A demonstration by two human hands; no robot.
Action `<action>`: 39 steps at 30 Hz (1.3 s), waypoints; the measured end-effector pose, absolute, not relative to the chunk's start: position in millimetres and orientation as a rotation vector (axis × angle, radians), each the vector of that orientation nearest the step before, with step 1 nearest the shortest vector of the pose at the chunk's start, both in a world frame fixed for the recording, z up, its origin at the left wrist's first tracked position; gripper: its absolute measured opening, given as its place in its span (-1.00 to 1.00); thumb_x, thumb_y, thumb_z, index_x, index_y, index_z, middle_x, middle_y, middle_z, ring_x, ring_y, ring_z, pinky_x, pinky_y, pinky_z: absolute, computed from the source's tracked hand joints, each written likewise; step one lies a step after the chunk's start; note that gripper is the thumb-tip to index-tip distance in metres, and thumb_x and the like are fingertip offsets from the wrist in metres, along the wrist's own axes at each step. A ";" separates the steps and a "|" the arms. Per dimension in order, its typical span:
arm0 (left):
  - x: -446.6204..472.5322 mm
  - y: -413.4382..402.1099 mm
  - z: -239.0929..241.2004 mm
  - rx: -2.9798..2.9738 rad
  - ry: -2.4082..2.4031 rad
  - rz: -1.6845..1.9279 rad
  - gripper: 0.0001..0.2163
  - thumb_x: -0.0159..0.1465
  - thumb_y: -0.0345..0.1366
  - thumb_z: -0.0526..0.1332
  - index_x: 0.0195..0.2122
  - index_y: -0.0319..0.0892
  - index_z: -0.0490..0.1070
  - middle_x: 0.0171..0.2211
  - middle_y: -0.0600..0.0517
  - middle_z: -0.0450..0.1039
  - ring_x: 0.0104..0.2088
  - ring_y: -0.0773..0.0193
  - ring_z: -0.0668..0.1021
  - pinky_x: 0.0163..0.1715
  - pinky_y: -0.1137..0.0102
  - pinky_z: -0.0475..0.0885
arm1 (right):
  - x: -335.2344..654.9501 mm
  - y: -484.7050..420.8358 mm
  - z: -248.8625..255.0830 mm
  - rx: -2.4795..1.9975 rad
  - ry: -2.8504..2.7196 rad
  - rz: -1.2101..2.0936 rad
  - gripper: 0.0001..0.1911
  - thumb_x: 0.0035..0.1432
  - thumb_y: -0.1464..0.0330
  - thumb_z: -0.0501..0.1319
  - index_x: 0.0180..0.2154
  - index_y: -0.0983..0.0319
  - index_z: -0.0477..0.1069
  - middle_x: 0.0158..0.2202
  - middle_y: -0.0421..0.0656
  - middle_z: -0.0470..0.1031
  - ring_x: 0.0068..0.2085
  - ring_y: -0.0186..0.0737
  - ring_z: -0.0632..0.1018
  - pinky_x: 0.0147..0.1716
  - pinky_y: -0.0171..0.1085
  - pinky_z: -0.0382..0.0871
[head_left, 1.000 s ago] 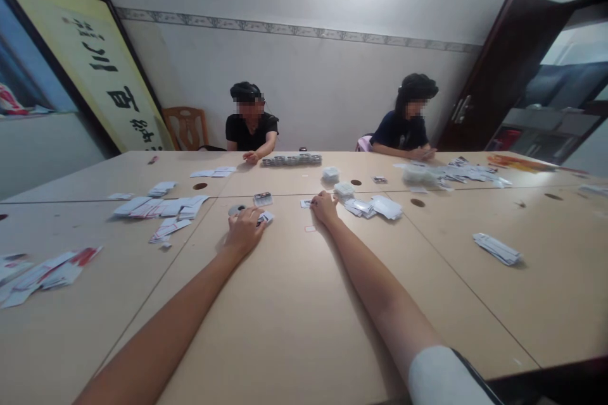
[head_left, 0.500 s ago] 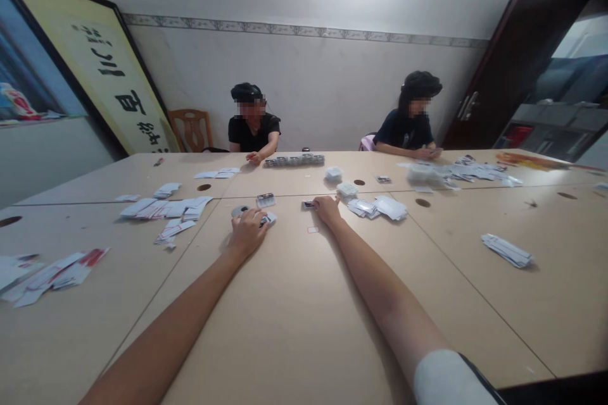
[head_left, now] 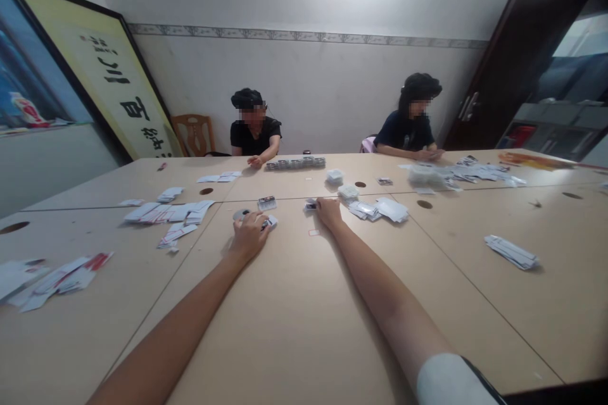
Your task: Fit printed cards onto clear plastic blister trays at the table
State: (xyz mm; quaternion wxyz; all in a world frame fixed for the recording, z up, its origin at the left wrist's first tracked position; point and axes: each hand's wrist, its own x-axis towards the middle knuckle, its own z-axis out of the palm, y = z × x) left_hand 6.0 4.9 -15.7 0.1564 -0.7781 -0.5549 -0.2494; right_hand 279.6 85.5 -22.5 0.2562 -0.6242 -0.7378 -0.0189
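Note:
Both my arms stretch far out over a wide beige table [head_left: 294, 304]. My left hand [head_left: 249, 235] lies curled over a small white packet [head_left: 270, 222], beside a roll of tape [head_left: 239, 214]. My right hand [head_left: 327, 211] rests with closed fingers on the table, its fingertips touching a small dark-printed packet [head_left: 310, 204]. A tiny red-edged label [head_left: 313, 232] lies on the table just left of my right wrist. Another small packet [head_left: 266, 203] sits beyond my left hand.
Piles of white and red cards [head_left: 166, 212] lie to the left, more cards [head_left: 377, 209] right of my right hand, a stack [head_left: 512, 251] far right. Two other people [head_left: 255, 133] [head_left: 409, 126] sit at the far side with a row of packets [head_left: 295, 163] between them.
My hands have barely moved on the table; the view has shifted slightly rightward and downward.

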 end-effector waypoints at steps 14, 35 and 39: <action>33.3 -18.1 -4.8 -2.316 -1.146 -0.611 -0.68 0.32 -0.40 0.16 0.07 -0.18 0.52 0.37 -0.26 0.21 0.30 -0.17 0.35 0.15 -0.07 0.29 | 230.8 61.8 -20.3 -0.986 -2.213 -0.395 -0.78 0.37 0.26 0.23 -0.05 0.26 0.48 -0.04 -0.09 0.55 -0.06 -0.15 0.58 0.00 -0.03 0.50; 26.3 -13.0 -16.0 -2.266 -1.090 -0.679 -0.45 0.31 -0.44 0.12 0.35 -0.26 0.23 0.36 -0.13 0.26 0.38 -0.01 0.26 0.42 -0.05 -0.19 | 322.7 163.1 48.2 -1.878 -1.484 0.004 -0.47 0.32 0.18 0.26 0.24 0.20 0.29 0.24 0.01 0.33 0.16 0.07 0.45 0.12 0.14 0.39; 27.4 -13.5 -18.0 -2.282 -1.010 -0.724 -0.51 0.33 -0.50 0.09 0.30 -0.22 0.30 0.32 -0.14 0.33 0.39 0.02 0.26 0.44 -0.05 -0.23 | 340.2 191.5 47.6 -2.098 -1.469 0.143 -0.52 0.34 0.18 0.25 0.20 0.22 0.33 0.17 0.00 0.41 0.08 -0.01 0.53 0.06 0.08 0.46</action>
